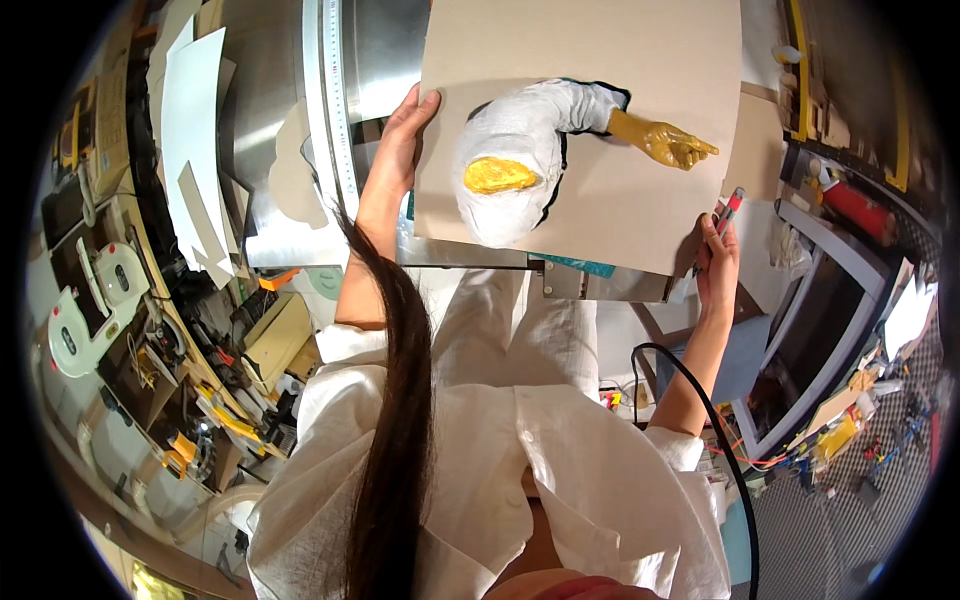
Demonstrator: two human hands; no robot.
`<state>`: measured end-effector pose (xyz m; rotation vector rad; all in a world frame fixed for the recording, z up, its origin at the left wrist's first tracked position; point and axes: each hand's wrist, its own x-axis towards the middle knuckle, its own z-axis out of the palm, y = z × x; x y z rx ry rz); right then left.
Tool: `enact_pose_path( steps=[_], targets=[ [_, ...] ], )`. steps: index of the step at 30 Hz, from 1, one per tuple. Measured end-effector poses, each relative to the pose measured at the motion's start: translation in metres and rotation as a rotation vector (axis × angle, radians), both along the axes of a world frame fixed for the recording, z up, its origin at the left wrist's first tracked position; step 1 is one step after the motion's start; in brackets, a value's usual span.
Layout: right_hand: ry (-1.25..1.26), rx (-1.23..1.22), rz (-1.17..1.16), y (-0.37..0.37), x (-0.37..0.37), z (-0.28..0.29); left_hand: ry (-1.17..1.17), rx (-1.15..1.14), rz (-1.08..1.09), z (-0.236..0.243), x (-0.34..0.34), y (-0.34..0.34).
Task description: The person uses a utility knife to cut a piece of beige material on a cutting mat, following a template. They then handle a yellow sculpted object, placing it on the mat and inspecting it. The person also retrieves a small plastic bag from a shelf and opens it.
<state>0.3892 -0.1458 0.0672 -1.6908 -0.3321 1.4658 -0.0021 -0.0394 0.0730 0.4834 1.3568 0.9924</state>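
My left hand [402, 135] grips the left edge of a large beige cardboard sheet [620, 215], its thumb on top. At the sheet's lower right corner my right hand [718, 262] is closed, with a slim red and grey pen-like tool [733, 208] sticking up from it. Fingers of that hand also meet the sheet's edge; their tips are partly hidden. On the sheet lies a curved white wrapped form [510, 130] with a gold patch [500, 175]. From its right end extends a gold sculpted hand [668, 142] with a pointing finger.
A metal-topped table [380, 60] lies beneath, with a long steel ruler [330, 100] and white sheet offcuts [192, 140] at left. Part of a green mat [585, 266] shows under the cardboard. A black cable [715, 410] loops past my right forearm. Cluttered shelves flank both sides.
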Motion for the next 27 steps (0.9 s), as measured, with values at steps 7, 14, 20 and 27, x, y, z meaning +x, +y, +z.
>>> enact_pose_path(
  steps=[7,14,20,27],
  targets=[
    [0.028,0.018,-0.032,0.000,-0.002,-0.002,0.093,-0.020,0.039,-0.008,-0.003,-0.006],
    [0.059,0.034,-0.052,-0.002,0.002,-0.005,0.059,-0.015,0.015,-0.010,-0.003,-0.007],
    [0.053,0.033,-0.057,-0.004,-0.001,0.000,0.067,-0.047,-0.022,-0.006,-0.003,-0.004],
    [0.084,0.072,-0.052,-0.008,-0.002,-0.003,0.144,-0.010,-0.002,-0.021,-0.006,-0.006]
  ],
)
